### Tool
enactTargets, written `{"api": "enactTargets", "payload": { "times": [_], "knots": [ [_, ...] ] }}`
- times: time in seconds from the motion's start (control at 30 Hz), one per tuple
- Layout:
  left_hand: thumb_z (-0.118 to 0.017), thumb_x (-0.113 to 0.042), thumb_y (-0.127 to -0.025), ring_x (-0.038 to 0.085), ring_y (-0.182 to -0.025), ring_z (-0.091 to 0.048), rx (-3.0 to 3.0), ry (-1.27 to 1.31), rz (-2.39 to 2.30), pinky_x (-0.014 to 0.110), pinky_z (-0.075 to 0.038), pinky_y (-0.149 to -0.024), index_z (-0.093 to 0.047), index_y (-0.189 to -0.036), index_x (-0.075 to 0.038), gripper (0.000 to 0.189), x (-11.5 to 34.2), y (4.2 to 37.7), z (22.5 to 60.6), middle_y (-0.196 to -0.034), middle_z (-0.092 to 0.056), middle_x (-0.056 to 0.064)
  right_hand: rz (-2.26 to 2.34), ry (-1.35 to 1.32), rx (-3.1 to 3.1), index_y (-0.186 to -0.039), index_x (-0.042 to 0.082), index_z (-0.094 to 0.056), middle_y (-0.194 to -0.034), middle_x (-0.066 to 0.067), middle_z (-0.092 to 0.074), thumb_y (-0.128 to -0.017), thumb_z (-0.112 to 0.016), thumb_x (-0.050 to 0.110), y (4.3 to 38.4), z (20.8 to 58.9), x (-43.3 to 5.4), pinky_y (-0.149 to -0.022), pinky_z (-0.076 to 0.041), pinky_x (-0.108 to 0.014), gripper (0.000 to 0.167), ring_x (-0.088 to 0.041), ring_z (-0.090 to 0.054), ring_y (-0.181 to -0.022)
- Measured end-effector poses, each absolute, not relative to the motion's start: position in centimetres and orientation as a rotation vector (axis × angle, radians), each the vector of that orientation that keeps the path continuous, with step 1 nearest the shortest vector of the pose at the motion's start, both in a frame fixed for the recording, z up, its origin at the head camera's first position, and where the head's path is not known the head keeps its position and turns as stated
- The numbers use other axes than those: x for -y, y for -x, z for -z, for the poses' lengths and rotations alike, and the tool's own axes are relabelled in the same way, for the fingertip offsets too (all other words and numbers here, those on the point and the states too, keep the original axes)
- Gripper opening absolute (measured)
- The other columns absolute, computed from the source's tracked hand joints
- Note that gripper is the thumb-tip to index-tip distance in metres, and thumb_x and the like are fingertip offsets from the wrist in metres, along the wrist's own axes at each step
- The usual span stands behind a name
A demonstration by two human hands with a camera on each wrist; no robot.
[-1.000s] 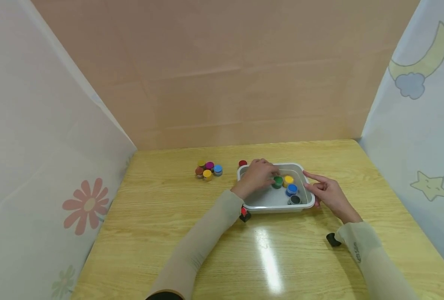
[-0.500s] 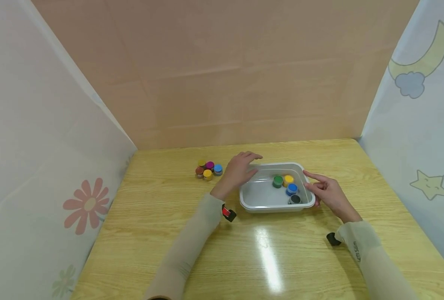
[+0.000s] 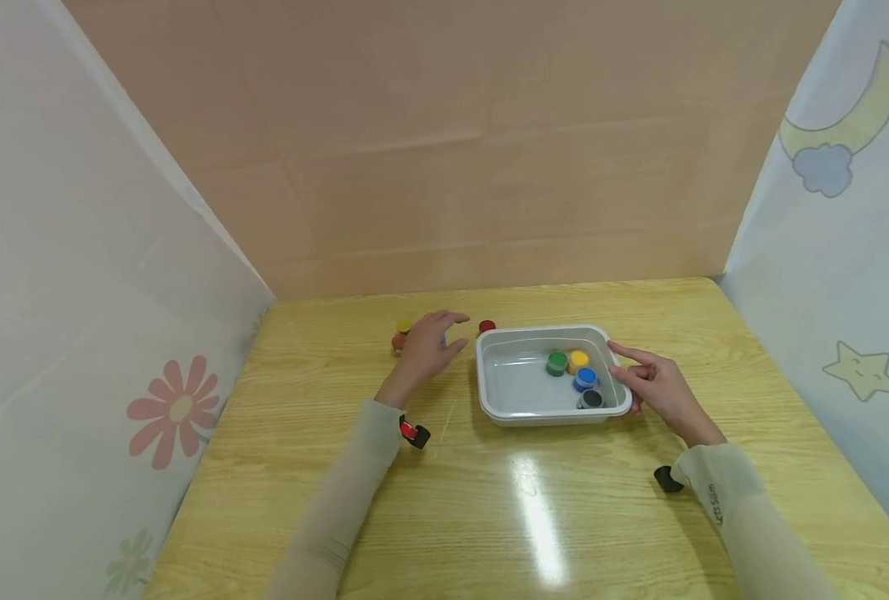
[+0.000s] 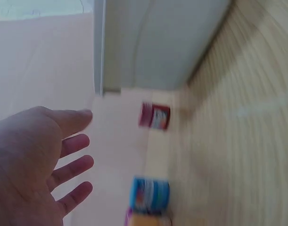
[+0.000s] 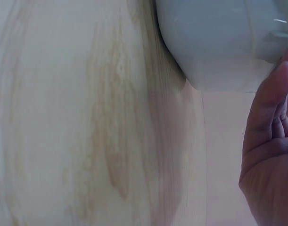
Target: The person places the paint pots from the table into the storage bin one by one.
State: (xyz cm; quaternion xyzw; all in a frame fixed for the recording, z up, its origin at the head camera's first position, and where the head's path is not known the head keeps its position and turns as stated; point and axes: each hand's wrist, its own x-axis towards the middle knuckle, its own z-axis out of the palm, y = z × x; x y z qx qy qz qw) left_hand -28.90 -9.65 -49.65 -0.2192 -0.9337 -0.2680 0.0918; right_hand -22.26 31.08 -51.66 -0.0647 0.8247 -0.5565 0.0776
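Observation:
My left hand (image 3: 423, 348) is over the group of small paint pots on the left, its fingers spread and nothing between them. It hides most of that group; a yellow-lidded pot (image 3: 404, 326) and a brown-red one (image 3: 398, 342) show beside it. In the left wrist view a light-blue pot (image 4: 151, 194) stands below and right of the fingers. My right hand (image 3: 657, 392) pinches the right rim of a white plastic tray (image 3: 519, 414), thumb at the inner side. Inside the tray lie green (image 3: 556, 363), yellow (image 3: 577, 361), blue (image 3: 585, 379) and dark-topped (image 3: 590, 400) pots.
A red-lidded pot (image 3: 486, 326) stands just behind the tray's far left corner. The wooden table (image 3: 339, 400) ends at a brown backdrop (image 3: 481, 167), with white decorated sheets (image 3: 62, 292) at both sides.
My left hand has let go of the green pot inside the tray and moved left, out past the rim to the pot group. My right hand has stayed on the tray.

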Motion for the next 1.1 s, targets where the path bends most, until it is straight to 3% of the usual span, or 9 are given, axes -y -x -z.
{"api": "enactTargets", "payload": {
  "times": [0.2,0.47,0.8,1.1],
  "knots": [
    [-0.074,-0.019,-0.098,0.030,-0.126,-0.061,2.759,0.591,0.817,0.050,-0.052,-0.105,-0.067,-0.134,-0.012,0.037,12.8,28.4,50.7,-0.133,-0.068,0.007,1.645,0.177,-2.482,-0.159,0.009,-0.040,-0.059,-0.001,-0.060,-0.105,-0.062,0.034,22.3,51.6,-31.2,-0.050,-0.052,-0.033,0.063,-0.019,-0.054,-0.048],
    [-0.076,-0.011,-0.094,0.035,-0.124,-0.057,2.775,0.546,0.856,0.052,-0.048,-0.110,-0.068,-0.131,-0.004,0.038,15.7,28.3,52.0,-0.130,-0.068,0.014,1.643,0.158,-2.467,-0.160,0.010,-0.039,-0.060,0.000,-0.059,-0.105,-0.062,0.034,22.3,51.5,-31.2,-0.051,-0.052,-0.033,0.064,-0.019,-0.054,-0.049],
    [-0.075,-0.011,-0.094,0.033,-0.111,-0.060,2.826,0.523,0.846,0.049,-0.053,-0.100,-0.070,-0.126,-0.004,0.032,16.2,28.1,52.3,-0.124,-0.069,0.015,1.632,0.159,-2.473,-0.160,0.011,-0.039,-0.060,-0.001,-0.060,-0.105,-0.062,0.035,22.3,51.7,-31.2,-0.052,-0.053,-0.033,0.064,-0.020,-0.055,-0.050],
    [-0.082,-0.008,-0.088,0.031,-0.115,-0.060,2.882,0.561,0.943,0.046,-0.053,-0.103,-0.074,-0.122,-0.008,0.034,15.9,27.8,52.4,-0.124,-0.067,0.012,1.634,0.164,-2.480,-0.160,0.011,-0.039,-0.060,-0.001,-0.060,-0.105,-0.062,0.034,22.4,51.7,-31.2,-0.052,-0.053,-0.034,0.064,-0.022,-0.055,-0.049]
  ]
}}
